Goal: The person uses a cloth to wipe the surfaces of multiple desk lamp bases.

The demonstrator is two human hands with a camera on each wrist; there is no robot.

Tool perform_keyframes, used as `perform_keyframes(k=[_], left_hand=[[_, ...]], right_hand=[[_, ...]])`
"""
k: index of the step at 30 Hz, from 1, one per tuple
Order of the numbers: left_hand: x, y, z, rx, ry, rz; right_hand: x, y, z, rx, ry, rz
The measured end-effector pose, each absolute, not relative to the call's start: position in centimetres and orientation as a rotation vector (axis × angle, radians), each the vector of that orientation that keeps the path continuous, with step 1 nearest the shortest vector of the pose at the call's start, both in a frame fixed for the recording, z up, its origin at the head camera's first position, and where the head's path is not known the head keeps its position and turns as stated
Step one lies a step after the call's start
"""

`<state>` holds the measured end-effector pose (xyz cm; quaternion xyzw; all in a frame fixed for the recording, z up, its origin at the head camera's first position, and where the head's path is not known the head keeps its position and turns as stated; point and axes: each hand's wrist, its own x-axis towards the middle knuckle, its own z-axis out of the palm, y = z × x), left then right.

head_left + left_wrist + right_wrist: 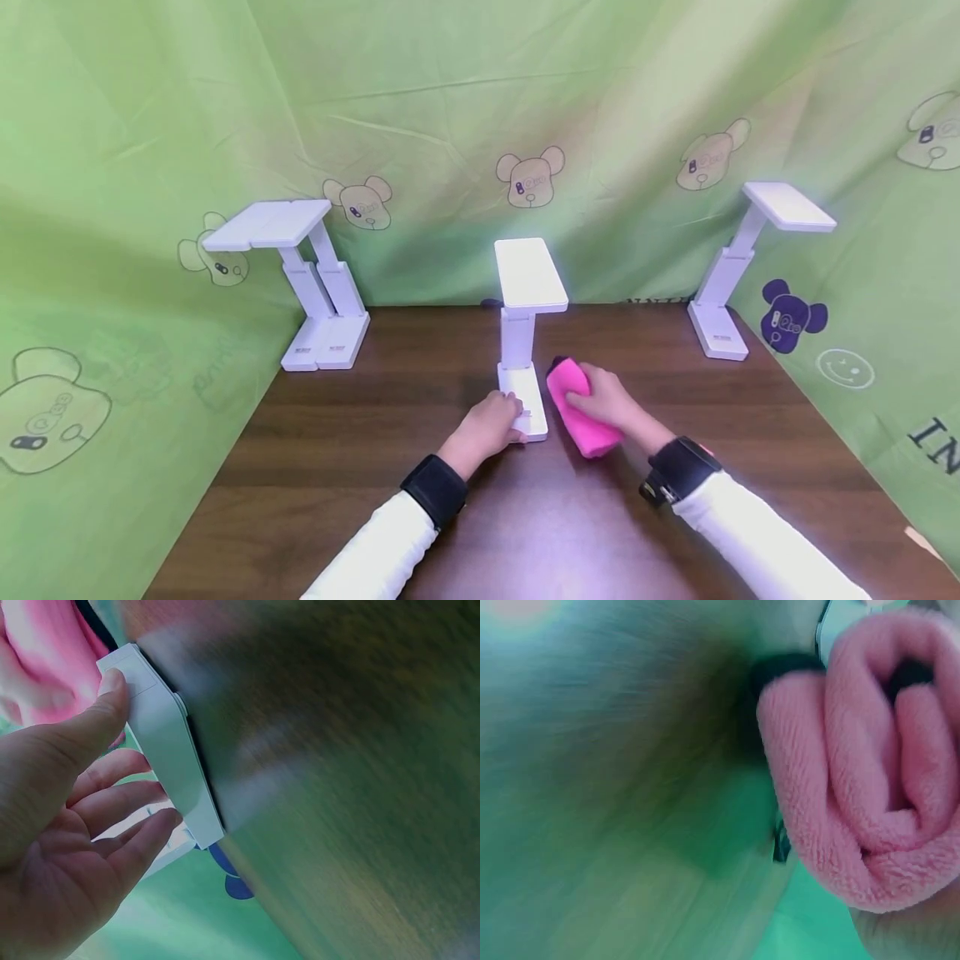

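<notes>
A white desk lamp (517,340) with a lit flat head stands upright at the middle of the brown wooden table. My left hand (491,422) grips the front of its base (169,739); in the left wrist view the thumb presses the near end and the fingers touch the side. Just right of the lamp, my right hand (609,402) holds a folded pink cloth (576,408) with a dark edge. The right wrist view shows the fluffy layers of the cloth (802,765) close up, hiding most of the fingers.
Two more white lamps (341,292) stand side by side at the back left of the table (337,500). Another white lamp (723,279) stands at the back right. A green curtain (435,108) with printed bear heads surrounds the table's back and sides.
</notes>
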<state>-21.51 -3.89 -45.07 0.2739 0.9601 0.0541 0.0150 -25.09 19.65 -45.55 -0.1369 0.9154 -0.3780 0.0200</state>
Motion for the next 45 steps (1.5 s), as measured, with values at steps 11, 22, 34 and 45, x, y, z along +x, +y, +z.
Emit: perform_keyframes(k=[11, 22, 34, 45], left_hand=[[-21.1, -3.1, -45.5, 0.839, 2.929, 0.172], [-21.0, -2.9, -45.5, 0.811, 2.928, 0.191], [-21.6, -3.7, -45.0, 0.846, 2.967, 0.142], [-23.6, -6.5, -45.3, 0.999, 2.863, 0.461]], right_hand=[[-28.5, 15.7, -46.2, -0.109, 2.909, -1.074], [-26.2, 17.3, -46.0, -0.403, 2.783, -0.922], [-21.2, 20.3, -44.9, -0.803, 2.560, -0.820], [-19.3, 18.5, -43.4, -1.241, 2.693, -0.577]])
